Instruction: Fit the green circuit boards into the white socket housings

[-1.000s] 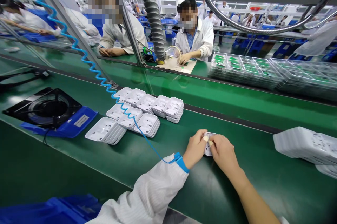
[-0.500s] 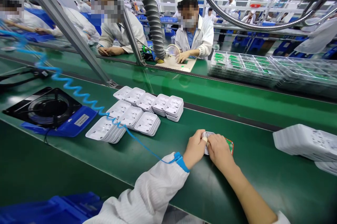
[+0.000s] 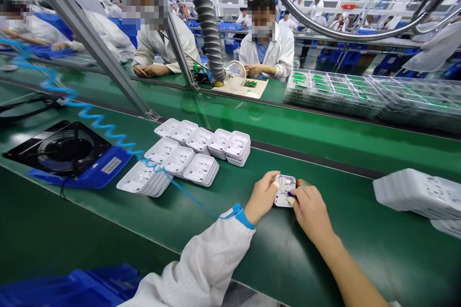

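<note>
My left hand (image 3: 263, 195) grips the left edge of a white plastic housing (image 3: 281, 201), its thumb over the rim. The housing lies open side up above the green bench, with a small white part and a yellow spot inside. My right hand (image 3: 312, 211) is at the housing's right side, fingers pinched around a small dark blue piece (image 3: 290, 194) over its inside. An orange-edged piece with some green (image 3: 303, 182) shows behind the right fingers, mostly hidden. Pale finger covers are on both hands. A blue wrist strap (image 3: 243, 216) circles my left wrist.
Stacks of white housings (image 3: 200, 168) stand left of my hands; another leaning stack (image 3: 414, 191) is at the right. A black fan (image 3: 72, 146) lies far left. A coiled blue cord (image 3: 104, 124) crosses the bench. Clear trays (image 3: 334, 93) and co-workers are across the bench.
My right hand has drawn back to the right, uncovering the inside of the housing. The green, orange-edged board beside it is now mostly hidden. Opposite, a co-worker's hand has left the board on the mat.
</note>
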The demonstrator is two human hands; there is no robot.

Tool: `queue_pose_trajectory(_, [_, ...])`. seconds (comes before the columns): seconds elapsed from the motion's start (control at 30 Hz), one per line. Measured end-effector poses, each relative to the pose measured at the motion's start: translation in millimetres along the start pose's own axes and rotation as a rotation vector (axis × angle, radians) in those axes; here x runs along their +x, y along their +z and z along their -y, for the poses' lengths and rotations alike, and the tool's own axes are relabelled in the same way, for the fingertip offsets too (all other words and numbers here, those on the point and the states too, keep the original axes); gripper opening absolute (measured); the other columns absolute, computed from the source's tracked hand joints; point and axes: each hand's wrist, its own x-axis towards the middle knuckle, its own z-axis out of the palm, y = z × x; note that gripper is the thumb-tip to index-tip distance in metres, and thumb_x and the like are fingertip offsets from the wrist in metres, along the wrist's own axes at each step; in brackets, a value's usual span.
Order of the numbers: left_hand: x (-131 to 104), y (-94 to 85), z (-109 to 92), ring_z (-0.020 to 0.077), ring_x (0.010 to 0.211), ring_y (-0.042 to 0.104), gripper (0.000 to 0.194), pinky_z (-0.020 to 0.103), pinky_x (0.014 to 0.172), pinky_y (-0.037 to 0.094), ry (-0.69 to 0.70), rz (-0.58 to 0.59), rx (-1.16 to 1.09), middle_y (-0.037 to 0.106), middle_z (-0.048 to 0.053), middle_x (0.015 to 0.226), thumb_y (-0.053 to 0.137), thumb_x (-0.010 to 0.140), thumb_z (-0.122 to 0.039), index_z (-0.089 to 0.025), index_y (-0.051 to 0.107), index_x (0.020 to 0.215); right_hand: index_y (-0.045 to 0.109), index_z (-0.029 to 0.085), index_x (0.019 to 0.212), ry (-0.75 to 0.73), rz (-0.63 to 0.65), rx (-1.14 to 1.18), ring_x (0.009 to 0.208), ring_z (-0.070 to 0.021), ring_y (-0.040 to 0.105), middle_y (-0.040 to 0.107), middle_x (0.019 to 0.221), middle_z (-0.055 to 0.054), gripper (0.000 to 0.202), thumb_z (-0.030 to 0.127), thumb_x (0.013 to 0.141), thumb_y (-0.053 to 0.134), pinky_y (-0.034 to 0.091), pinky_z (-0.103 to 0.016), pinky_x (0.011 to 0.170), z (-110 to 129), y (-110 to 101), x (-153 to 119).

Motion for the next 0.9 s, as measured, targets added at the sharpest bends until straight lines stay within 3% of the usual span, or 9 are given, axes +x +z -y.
queue_pose_trajectory(0.17, [-1.7, -6.0, -8.5, 0.0147, 0.080, 0.060, 0.036, 0.026, 0.073, 0.047, 0.063, 0.113, 0.214, 0.065, 0.004, 0.099, 0.041, 0.081, -0.017, -0.018, 0.053, 0.115, 0.056, 0.017, 0.081, -0.022, 0.027, -0.056, 0.077, -0.0196, 0.044, 0.054, 0.078, -0.006, 0.012, 0.023, 0.086, 0.046, 0.033, -0.033, 0.070, -0.7, 4.5, 2.8])
queue_pose_trajectory(0.27, [-1.0, -7.9, -9.2, 0.0164, 0.084, 0.059, 0.038, 0.028, 0.078, 0.046, 0.126, 0.146, 0.343, 0.065, 0.004, 0.101, 0.041, 0.081, -0.017, -0.018, 0.053, 0.116, 0.054, 0.018, 0.081, 0.069, 0.061, -0.123, 0.080, -0.0216, 0.046, 0.054, 0.081, -0.006, 0.009, 0.028, 0.082, 0.053, 0.033, -0.035, 0.071, -1.9, 3.9, 4.9])
queue_pose_trajectory(0.37, [0.2, -9.2, -8.3, 0.0176, 0.091, 0.059, 0.038, 0.029, 0.082, 0.046, 0.178, 0.192, 0.352, 0.064, 0.004, 0.105, 0.041, 0.082, -0.019, -0.019, 0.053, 0.118, 0.050, 0.017, 0.102, 0.175, 0.044, -0.084, 0.094, -0.0275, 0.047, 0.054, 0.103, -0.012, 0.034, 0.034, 0.074, 0.061, 0.035, -0.040, 0.077, -7.9, 0.6, 7.1])
queue_pose_trajectory(0.47, [0.7, -8.7, -7.8, 0.0172, 0.093, 0.059, 0.037, 0.028, 0.084, 0.046, 0.191, 0.223, 0.310, 0.064, 0.003, 0.107, 0.040, 0.084, -0.021, -0.020, 0.053, 0.118, 0.041, 0.021, 0.119, 0.115, 0.205, 0.128, 0.100, -0.0244, 0.049, 0.053, 0.113, -0.009, 0.044, 0.028, 0.078, 0.053, 0.038, -0.037, 0.081, -13.3, -2.8, 10.1])
queue_pose_trajectory(0.53, [0.9, -7.0, -7.8, 0.0172, 0.095, 0.059, 0.036, 0.029, 0.085, 0.045, 0.187, 0.198, 0.318, 0.065, 0.003, 0.107, 0.039, 0.084, -0.021, -0.020, 0.055, 0.117, 0.042, 0.022, 0.117, 0.106, 0.299, 0.213, 0.091, -0.0206, 0.053, 0.056, 0.106, -0.007, 0.037, 0.024, 0.080, 0.048, 0.040, -0.034, 0.078, -12.9, -3.4, 12.3])
queue_pose_trajectory(0.73, [3.3, -1.7, -4.7, 0.0183, 0.098, 0.059, 0.036, 0.030, 0.088, 0.044, 0.171, 0.126, 0.403, 0.065, 0.002, 0.108, 0.036, 0.084, -0.017, -0.021, 0.058, 0.113, 0.046, 0.019, 0.096, 0.262, 0.336, 0.261, 0.069, -0.0169, 0.054, 0.059, 0.080, -0.002, 0.020, 0.024, 0.077, 0.050, 0.036, -0.026, 0.061, -3.7, 2.4, 16.3])
queue_pose_trajectory(0.83, [4.6, -1.0, 0.7, 0.0194, 0.101, 0.058, 0.037, 0.033, 0.090, 0.044, 0.169, 0.054, 0.394, 0.063, 0.005, 0.112, 0.037, 0.084, -0.018, -0.020, 0.054, 0.118, 0.049, 0.020, 0.089, 0.331, 0.392, 0.406, 0.065, -0.0146, 0.055, 0.060, 0.075, 0.001, 0.018, 0.024, 0.073, 0.054, 0.037, -0.023, 0.058, -16.8, 9.4, 23.6])
queue_pose_trajectory(0.9, [5.2, -1.3, 3.9, 0.0207, 0.109, 0.053, 0.039, 0.036, 0.093, 0.042, 0.218, -0.024, 0.367, 0.056, 0.008, 0.120, 0.040, 0.085, -0.021, -0.019, 0.048, 0.124, 0.053, 0.019, 0.084, 0.412, 0.388, 0.513, 0.067, -0.0150, 0.056, 0.062, 0.076, 0.001, 0.019, 0.024, 0.067, 0.059, 0.040, -0.024, 0.059, -38.1, 12.8, 36.9])
